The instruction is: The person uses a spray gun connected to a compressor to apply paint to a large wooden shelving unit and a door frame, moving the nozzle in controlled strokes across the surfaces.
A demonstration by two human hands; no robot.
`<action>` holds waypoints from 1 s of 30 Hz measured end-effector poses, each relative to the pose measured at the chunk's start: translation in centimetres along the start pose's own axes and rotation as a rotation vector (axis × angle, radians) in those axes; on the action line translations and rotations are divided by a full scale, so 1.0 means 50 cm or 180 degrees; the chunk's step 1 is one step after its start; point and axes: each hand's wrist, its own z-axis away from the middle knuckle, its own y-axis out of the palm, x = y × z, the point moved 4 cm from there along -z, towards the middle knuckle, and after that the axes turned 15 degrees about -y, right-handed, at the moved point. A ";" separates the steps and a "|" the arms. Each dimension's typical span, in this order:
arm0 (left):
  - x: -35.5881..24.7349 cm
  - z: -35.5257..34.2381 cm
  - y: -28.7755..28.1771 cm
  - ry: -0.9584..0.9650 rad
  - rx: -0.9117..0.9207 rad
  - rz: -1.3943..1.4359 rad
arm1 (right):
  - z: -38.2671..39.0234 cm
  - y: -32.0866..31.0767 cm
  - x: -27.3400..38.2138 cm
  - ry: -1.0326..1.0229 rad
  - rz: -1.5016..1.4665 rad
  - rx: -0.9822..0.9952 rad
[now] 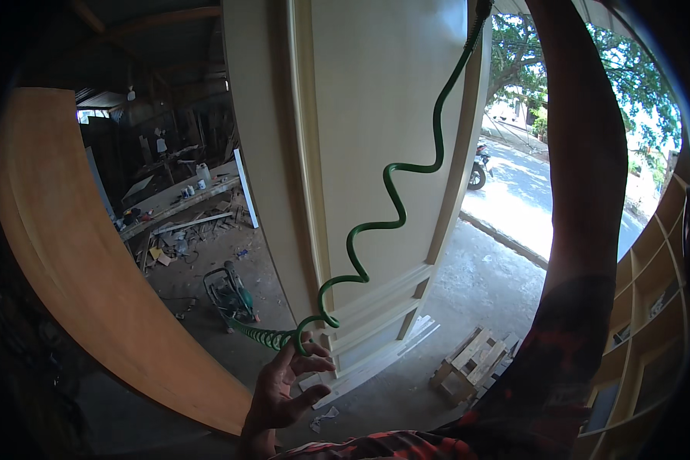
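A green coiled air hose (395,203) stretches diagonally in front of a tall cream-coloured wooden panel (383,100). My left hand (291,387) is low in the middle, its fingers spread and the thumb apart. One loop of the hose lies against its raised index finger; no closed grip shows. From the lower right my right arm (586,153) reaches up past the top edge, so its hand is out of sight. At the top, the hose ends in a dark fitting (483,8) beside the panel's right edge. Tighter coils run from my left hand toward a green machine (238,295) on the floor.
A curved-looking orange-brown board (92,253) stands at the left. Behind it is a cluttered workbench (180,203) with scraps below. Right of the panel's foot lies a small slatted wooden piece (475,364). Shelving (636,330) lines the far right; a motorcycle (479,169) stands outside.
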 end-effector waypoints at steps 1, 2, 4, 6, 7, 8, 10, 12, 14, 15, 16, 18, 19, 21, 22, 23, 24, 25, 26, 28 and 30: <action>0.002 0.000 0.000 -0.0016 0.0012 0.0009 | 0.010 0.005 0.013 -0.0024 0.0030 -0.0113; 0.005 0.000 -0.002 -0.0103 -0.0092 0.0103 | 0.027 0.010 0.017 -0.0008 0.0047 -0.0112; 0.011 0.005 -0.016 -0.0217 -0.0171 0.0197 | 0.063 0.019 0.026 -0.0108 -0.0035 -0.0043; 0.028 0.018 -0.044 -0.0291 -0.0045 0.0115 | 0.101 0.032 0.025 0.0047 0.0010 0.0083; 0.034 0.030 -0.061 -0.0311 -0.0056 0.0124 | 0.121 0.047 0.016 0.0161 -0.0041 0.0199; 0.043 0.042 -0.079 -0.0415 -0.0093 0.0147 | 0.144 0.061 0.005 0.0182 -0.0051 0.0206; 0.063 0.055 -0.109 -0.0535 -0.0065 0.0240 | 0.199 0.092 -0.006 0.0597 -0.0047 -0.0056; 0.086 0.070 -0.140 -0.0724 -0.0114 0.0285 | 0.262 0.128 0.001 0.0744 0.0069 -0.0153; 0.107 0.061 -0.138 -0.0775 0.0010 0.0387 | 0.322 0.106 -0.017 0.1069 0.0295 -0.0304; 0.116 0.070 -0.151 -0.0850 -0.0048 0.0350 | 0.372 0.107 -0.054 0.1029 0.0309 -0.0264; 0.125 0.081 -0.168 -0.0885 -0.0079 0.0371 | 0.414 0.119 -0.070 0.0964 0.0348 -0.0210; 0.150 0.088 -0.187 -0.0999 -0.0038 0.0213 | 0.491 0.134 -0.058 0.1454 0.0532 -0.0196; 0.160 0.099 -0.199 -0.1105 -0.0081 0.0189 | 0.530 0.147 -0.064 0.1558 0.0451 -0.0215; 0.205 0.116 -0.224 -0.1211 -0.0098 0.0273 | 0.603 0.178 -0.062 0.1698 0.0455 -0.0381; 0.225 0.125 -0.237 -0.1292 -0.0124 0.0320 | 0.641 0.198 -0.058 0.1737 0.0524 -0.0534; 0.238 0.135 -0.249 -0.1416 -0.0133 0.0285 | 0.681 0.206 -0.067 0.1866 0.0521 -0.0570; 0.244 0.141 -0.252 -0.1452 -0.0099 0.0329 | 0.720 0.199 -0.075 0.1950 0.0578 -0.0441; 0.252 0.145 -0.253 -0.1578 -0.0102 0.0271 | 0.754 0.206 -0.070 0.2022 0.0674 -0.0446; 0.259 0.150 -0.257 -0.1705 -0.0112 0.0211 | 0.787 0.217 -0.065 0.2094 0.0762 -0.0448; 0.292 0.168 -0.278 -0.1786 -0.0165 0.0123 | 0.870 0.238 -0.092 0.2211 0.1038 -0.0079; 0.324 0.183 -0.288 -0.1834 -0.0216 0.0110 | 0.936 0.256 -0.087 0.2156 0.1200 0.0113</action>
